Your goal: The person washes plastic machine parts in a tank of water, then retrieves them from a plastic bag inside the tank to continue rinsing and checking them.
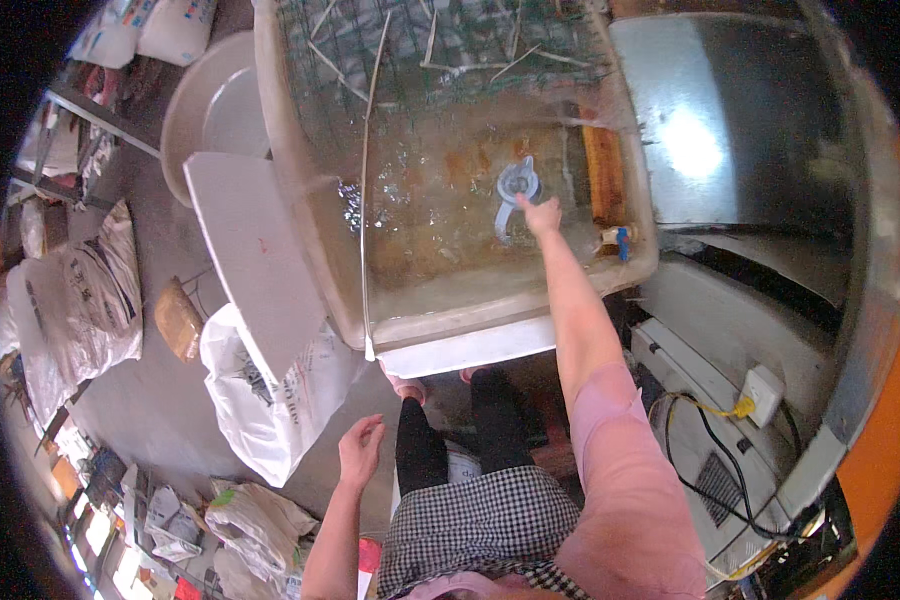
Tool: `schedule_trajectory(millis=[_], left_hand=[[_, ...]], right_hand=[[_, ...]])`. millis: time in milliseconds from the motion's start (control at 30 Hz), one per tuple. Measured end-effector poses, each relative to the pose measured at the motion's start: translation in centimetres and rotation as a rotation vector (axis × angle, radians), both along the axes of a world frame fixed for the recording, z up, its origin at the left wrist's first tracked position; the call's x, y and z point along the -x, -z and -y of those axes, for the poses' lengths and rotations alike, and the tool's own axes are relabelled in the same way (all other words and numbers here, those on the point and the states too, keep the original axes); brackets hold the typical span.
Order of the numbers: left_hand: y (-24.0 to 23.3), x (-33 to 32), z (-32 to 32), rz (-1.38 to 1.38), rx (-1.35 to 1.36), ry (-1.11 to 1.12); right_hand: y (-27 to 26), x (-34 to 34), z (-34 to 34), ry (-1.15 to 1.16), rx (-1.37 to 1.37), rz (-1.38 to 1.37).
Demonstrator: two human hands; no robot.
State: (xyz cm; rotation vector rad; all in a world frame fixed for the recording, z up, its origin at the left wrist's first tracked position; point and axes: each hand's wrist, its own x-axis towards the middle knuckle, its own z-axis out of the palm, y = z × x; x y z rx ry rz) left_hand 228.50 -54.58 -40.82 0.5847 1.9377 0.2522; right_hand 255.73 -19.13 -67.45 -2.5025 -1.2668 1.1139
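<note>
In front of me stands a large beige plastic tub of water. A translucent plastic jug with a spout and handle sits in the water, right of the tub's middle. My right hand reaches over the near rim to the jug, a finger at the jug's edge. Whether the fingers grip it is hard to tell. The jug's handle points towards me, left of that hand. Low beside my left leg hangs my left hand, fingers loosely curled and apart, holding nothing. Green netting with pale strips spans the tub's far end.
A blue-handled tap is at the tub's right wall. A pale board leans on the left, near a white sack and a round basin. Metal equipment and a plugged yellow cable are on the right.
</note>
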Motion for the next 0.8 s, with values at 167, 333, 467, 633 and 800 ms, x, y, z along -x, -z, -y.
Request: schedule_trajectory(millis=[167,333,467,633,800], left_hand=[[4.1,-1.0,-2.8,-0.020,-0.077,0.156],[5.0,-3.0,-9.7,-0.142,-0.230,0.284],[7.6,-5.1,-16.6,-0.091,-0.376,0.191],[7.5,-7.2,-25.7,0.096,-0.604,-0.070],[5.7,-6.3,-27.8,0.389,-0.602,-0.107]], right_hand=[[7.4,-3.4,-2.3,0.053,-0.008,-0.372],[1.7,-0.1,0.1,0.250,0.029,-0.869],[-5.7,2.1,1.9,0.182,0.073,-1.033],[-13.6,4.1,4.2,0.058,0.036,-1.134],[-18.7,4.6,5.0,0.097,0.027,-1.241]])
